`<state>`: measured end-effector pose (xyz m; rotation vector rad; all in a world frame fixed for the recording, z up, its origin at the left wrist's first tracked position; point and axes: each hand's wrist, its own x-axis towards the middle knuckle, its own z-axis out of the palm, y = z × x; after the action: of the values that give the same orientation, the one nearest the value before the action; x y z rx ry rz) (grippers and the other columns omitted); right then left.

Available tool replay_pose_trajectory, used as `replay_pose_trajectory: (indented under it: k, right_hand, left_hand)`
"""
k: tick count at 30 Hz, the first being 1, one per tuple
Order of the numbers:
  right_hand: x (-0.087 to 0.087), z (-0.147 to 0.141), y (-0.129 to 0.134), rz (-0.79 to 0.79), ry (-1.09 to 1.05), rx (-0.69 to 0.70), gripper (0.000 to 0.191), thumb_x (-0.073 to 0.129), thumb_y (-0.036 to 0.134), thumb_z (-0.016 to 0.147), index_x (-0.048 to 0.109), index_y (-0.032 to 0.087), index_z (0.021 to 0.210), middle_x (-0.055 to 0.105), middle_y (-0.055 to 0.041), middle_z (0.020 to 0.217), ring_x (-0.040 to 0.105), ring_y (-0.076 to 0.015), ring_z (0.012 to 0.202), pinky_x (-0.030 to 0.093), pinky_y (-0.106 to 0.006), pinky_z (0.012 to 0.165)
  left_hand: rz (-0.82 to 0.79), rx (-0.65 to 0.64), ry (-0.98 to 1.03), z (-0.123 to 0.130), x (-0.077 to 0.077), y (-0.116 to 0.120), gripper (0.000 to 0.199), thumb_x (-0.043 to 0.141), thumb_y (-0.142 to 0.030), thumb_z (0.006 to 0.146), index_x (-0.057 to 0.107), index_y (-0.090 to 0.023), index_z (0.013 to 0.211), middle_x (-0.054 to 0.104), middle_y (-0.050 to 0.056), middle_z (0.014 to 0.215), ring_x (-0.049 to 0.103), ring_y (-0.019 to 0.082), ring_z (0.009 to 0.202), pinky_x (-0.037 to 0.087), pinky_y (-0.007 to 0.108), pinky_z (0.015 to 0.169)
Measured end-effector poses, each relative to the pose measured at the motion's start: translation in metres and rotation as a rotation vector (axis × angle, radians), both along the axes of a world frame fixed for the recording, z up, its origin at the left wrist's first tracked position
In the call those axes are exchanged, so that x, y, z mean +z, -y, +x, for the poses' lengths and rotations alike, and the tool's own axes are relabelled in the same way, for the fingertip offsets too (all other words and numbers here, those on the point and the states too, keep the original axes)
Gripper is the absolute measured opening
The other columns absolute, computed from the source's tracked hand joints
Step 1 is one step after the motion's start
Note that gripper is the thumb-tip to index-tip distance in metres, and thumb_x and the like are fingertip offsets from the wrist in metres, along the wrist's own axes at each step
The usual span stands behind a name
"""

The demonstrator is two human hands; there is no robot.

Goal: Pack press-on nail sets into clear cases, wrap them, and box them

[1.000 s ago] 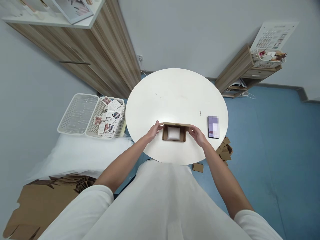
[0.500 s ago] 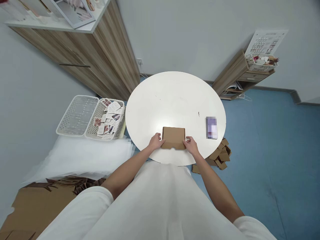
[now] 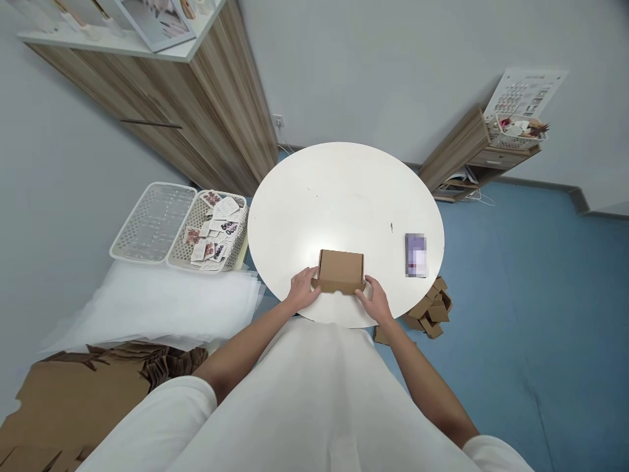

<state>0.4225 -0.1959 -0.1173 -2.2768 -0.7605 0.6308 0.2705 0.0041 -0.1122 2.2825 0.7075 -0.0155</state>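
Observation:
A small brown cardboard box (image 3: 341, 267) lies near the front edge of the round white table (image 3: 344, 190). Its front flap stands out a little at both front corners. My left hand (image 3: 303, 289) grips the left front corner, thumb in front and fingers at the side. At the right front corner my right hand (image 3: 374, 299) holds the box the same way, with its thumb against the front flap. The inside of the box is hidden.
A blurred purple packet (image 3: 416, 255) lies at the table's right. Left of the table are a basket of cards (image 3: 209, 233), a basket of clear items (image 3: 153, 223), white sheets (image 3: 162, 301) and flattened cardboard (image 3: 83, 400). Folded boxes (image 3: 430, 311) lie on the floor at right.
Both hands have shifted slightly at the front corners of the box. The front flap, flush before, now sticks out at both sides.

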Motion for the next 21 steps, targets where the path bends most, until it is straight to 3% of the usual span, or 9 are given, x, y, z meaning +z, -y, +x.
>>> replay_pose_trajectory:
  k: [3,7,11,15,21]
  right_hand:
    - [-0.002,-0.008,0.005,-0.001,0.019,0.106,0.066,0.054,0.039,0.072,0.031,0.019,0.131,0.047,-0.0102,0.126,0.043,-0.0250,0.116,0.034,-0.042,0.098]
    - [0.000,-0.012,0.005,-0.003,0.007,0.141,0.072,0.056,0.037,0.071,0.025,0.021,0.135,0.046,-0.0099,0.125,0.042,-0.0254,0.116,0.035,-0.042,0.097]
    - [0.009,-0.005,0.001,0.042,-0.022,0.141,0.071,0.057,0.039,0.072,0.027,0.026,0.135,0.049,-0.0076,0.117,0.047,-0.0241,0.109,0.039,-0.042,0.092]
    - [0.022,0.009,-0.006,0.131,-0.069,0.097,0.059,0.050,0.046,0.077,0.037,0.026,0.131,0.054,-0.0065,0.103,0.051,-0.0221,0.098,0.042,-0.040,0.086]
    - [0.041,0.033,-0.031,0.129,-0.178,-0.023,0.051,0.036,0.054,0.082,0.051,0.023,0.120,0.055,-0.0055,0.097,0.053,-0.0184,0.089,0.042,-0.033,0.080]
  left_hand:
    - [-0.070,-0.053,0.020,-0.004,0.000,0.002,0.072,0.052,-0.016,0.065,0.030,-0.024,0.132,0.054,0.006,0.114,0.050,0.024,0.105,0.037,0.040,0.091]
    - [-0.158,-0.039,0.107,-0.004,0.001,0.000,0.080,0.055,-0.013,0.061,0.025,-0.021,0.135,0.051,0.008,0.120,0.051,0.023,0.104,0.039,0.036,0.089]
    - [-0.165,0.001,0.193,0.000,0.008,-0.008,0.074,0.059,-0.020,0.064,0.030,-0.022,0.132,0.051,0.007,0.115,0.050,0.022,0.104,0.041,0.034,0.087]
    - [-0.126,0.039,0.228,0.009,0.020,-0.018,0.068,0.060,-0.031,0.070,0.033,-0.022,0.131,0.051,0.008,0.108,0.050,0.022,0.100,0.042,0.034,0.084]
    - [-0.135,0.004,0.118,0.025,0.026,-0.032,0.041,0.042,-0.034,0.084,0.044,-0.021,0.122,0.051,0.006,0.091,0.053,0.017,0.080,0.044,0.031,0.071]
